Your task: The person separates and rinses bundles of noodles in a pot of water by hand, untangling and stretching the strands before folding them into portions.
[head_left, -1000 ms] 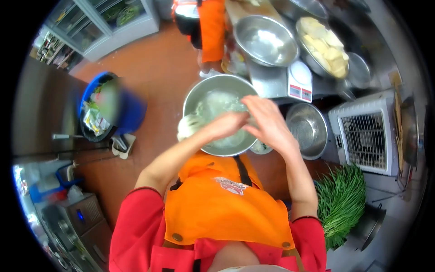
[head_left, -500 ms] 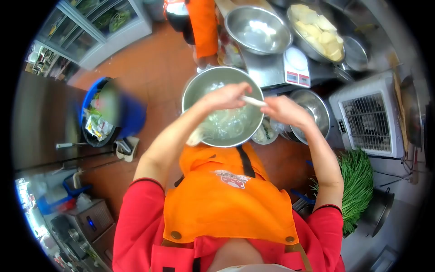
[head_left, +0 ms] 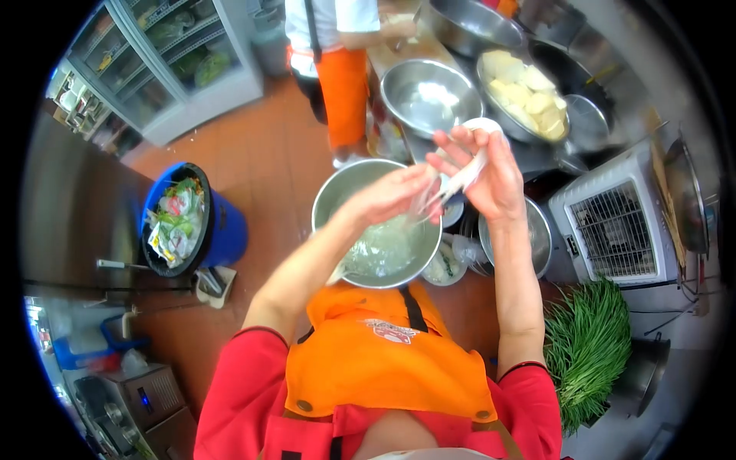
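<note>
A white, wet-looking stretchy strip (head_left: 465, 179) with translucent, blurred strands spans my two hands; its exact kind I cannot make out. My left hand (head_left: 389, 196) has its fingers drawn together on the strip's near end. Higher and to the right, my right hand (head_left: 497, 180) is raised, fingers partly spread, with the strip running between thumb and fingers. Below them stands a deep metal pot (head_left: 326, 201) holding clear liquid with glinting, see-through matter in it. A pale object (head_left: 337, 273) rests over the pot's lower-left rim.
Ahead, a steel bowl (head_left: 432, 96) and a pan of pale slices (head_left: 529, 96) sit on the counter. A person in an orange apron (head_left: 343, 92) stands beyond the pot. A blue waste bin (head_left: 228, 230) is left; a heater-like unit (head_left: 613, 218) and green stalks (head_left: 590, 353) are right.
Both hands have come off their place over the pot, the right one rising and turning palm inward. The white piece now shows stretched strands. My view has tilted up, showing more of the other person.
</note>
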The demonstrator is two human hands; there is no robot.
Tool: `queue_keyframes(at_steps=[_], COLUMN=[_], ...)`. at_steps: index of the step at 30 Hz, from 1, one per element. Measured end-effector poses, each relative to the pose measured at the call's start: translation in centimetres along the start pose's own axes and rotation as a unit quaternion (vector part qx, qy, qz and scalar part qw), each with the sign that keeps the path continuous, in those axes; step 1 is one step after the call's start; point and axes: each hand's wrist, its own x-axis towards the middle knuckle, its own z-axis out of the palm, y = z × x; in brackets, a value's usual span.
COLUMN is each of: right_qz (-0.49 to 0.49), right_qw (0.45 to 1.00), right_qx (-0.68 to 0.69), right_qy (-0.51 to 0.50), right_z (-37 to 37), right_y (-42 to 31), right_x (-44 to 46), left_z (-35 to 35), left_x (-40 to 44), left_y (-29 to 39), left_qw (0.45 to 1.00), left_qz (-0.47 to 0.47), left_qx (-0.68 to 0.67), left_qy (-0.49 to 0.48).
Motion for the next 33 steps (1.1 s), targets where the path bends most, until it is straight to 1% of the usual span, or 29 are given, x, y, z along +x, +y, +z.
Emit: queue_keyframes(at_steps=[1, 4, 5, 8, 9, 10, 11, 12, 13, 14, 15, 16, 18, 19, 21, 22, 23, 24, 25, 27, 30, 31, 33], right_qz=[-0.006, -0.038, -0.051, -0.091, -0.09, -0.106, -0.153, -0.197, -0.225, -0.248, -0.193, -0.137, -0.019, 0.043, 0.186, 0.256, 0.267, 0.27, 0.268, 0.255, 0.199, 0.174, 0.126], right_qw=[0.999, 0.998, 0.996, 0.973, 0.952, 0.905, 0.838, 0.749, 0.65, 0.567, 0.586, 0.603, 0.705, 0.746, 0.84, 0.87, 0.916, 0.941, 0.957, 0.961, 0.965, 0.966, 0.974], right_qx=[0.026, 0.012, -0.038, -0.153, -0.215, -0.35, -0.49, -0.616, -0.724, -0.785, -0.787, -0.786, -0.707, -0.658, -0.501, -0.409, -0.28, -0.182, -0.083, 0.086, 0.167, 0.189, 0.18], right_qy=[0.019, 0.058, 0.056, 0.145, 0.197, 0.217, 0.185, 0.147, 0.047, 0.024, 0.015, 0.004, 0.059, 0.088, 0.093, 0.096, 0.108, 0.094, 0.079, 0.063, 0.018, -0.017, -0.055], right_z=[-0.2, 0.1, -0.4, -1.0, -0.8, -1.7, -2.7, -3.9, -5.2, -6.0, -7.0, -7.4, -7.1, -7.0, -7.6, -7.5, -7.1, -6.8, -6.5, -4.6, -1.7, -1.0, 1.1], right_y=[-0.1, -1.1, -1.2, -0.8, -0.3, 0.5, 1.6, 2.7, 2.9, 3.8, 4.7, 5.4, 6.6, 7.0, 7.2, 7.4, 7.8, 7.7, 7.3, 6.1, 4.1, 3.7, 2.0], right_x=[0.3, 1.0, 1.2, 1.5, 1.4, 1.3, 1.1, 0.9, 0.6, -0.2, -1.3, -2.5, -5.2, -6.0, -7.3, -8.0, -8.4, -8.6, -8.5, -7.8, -5.9, -5.0, -3.1], left_z=[0.4, 0.0, -0.2, -1.1, -1.3, -1.2, -1.0, -0.8, -0.7, -0.6, -0.6, -0.6, -1.1, -2.4, -3.5, -3.4, -3.1, -2.8, -2.6, -2.7, -1.0, -0.6, 0.5], left_x=[-0.2, -0.9, -1.0, -1.3, -1.4, -1.6, -1.8, -1.8, -1.6, -1.4, -1.2, -1.1, -1.1, -1.0, -0.4, -0.3, -0.2, 0.0, 0.2, 0.6, 1.0, 1.0, 0.3], left_y=[-0.1, -0.8, -1.6, -2.6, -2.8, -2.9, -2.8, -2.7, -2.3, -1.9, -1.5, -1.2, -0.4, -0.9, -1.1, -1.1, -1.0, -1.0, -0.9, -1.3, 0.0, 0.5, 1.3], left_qw=[0.999, 0.982, 0.979, 0.959, 0.941, 0.926, 0.909, 0.889, 0.868, 0.846, 0.822, 0.813, 0.794, 0.772, 0.747, 0.734, 0.727, 0.732, 0.736, 0.741, 0.844, 0.881, 0.916], left_qz=[-0.001, -0.04, -0.034, -0.092, -0.106, -0.114, -0.122, -0.13, -0.149, -0.168, -0.187, -0.17, -0.137, -0.078, -0.005, 0.028, 0.031, 0.043, 0.057, 0.102, 0.004, 0.011, 0.014], left_qx=[0.012, 0.182, 0.198, 0.266, 0.317, 0.357, 0.396, 0.435, 0.47, 0.503, 0.535, 0.552, 0.584, 0.624, 0.661, 0.676, 0.684, 0.677, 0.672, 0.66, 0.527, 0.465, 0.396], left_qy=[0.034, 0.042, 0.036, 0.038, 0.044, 0.047, 0.051, 0.054, 0.056, 0.058, 0.061, 0.074, 0.101, 0.096, 0.07, 0.057, 0.052, 0.055, 0.058, 0.064, 0.098, 0.083, 0.066])
